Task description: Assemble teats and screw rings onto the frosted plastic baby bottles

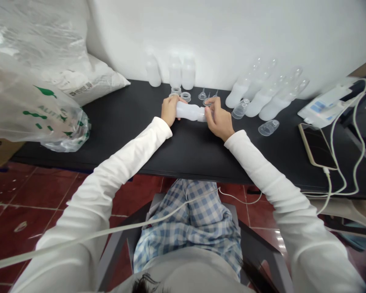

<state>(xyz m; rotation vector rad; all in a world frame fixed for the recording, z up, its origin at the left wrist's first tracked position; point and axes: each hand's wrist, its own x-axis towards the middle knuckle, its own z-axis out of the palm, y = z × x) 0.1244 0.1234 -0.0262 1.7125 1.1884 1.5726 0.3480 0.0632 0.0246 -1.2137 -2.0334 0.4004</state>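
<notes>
A translucent baby bottle lies sideways in the air just above the black table. My left hand is closed around its base end. At the other end, my right hand has its fingers closed on the collar; anything inside those fingers is hidden. Just behind my right hand stand clear silicone nipples. Beyond my left hand lie several white collar rings. Three bottles without tops stand against the wall.
Several bottles with clear covers stand at the right back. Two loose clear covers lie in front of them. Farther right are a phone on a cable and a white box. Large plastic bags take up the table's left end.
</notes>
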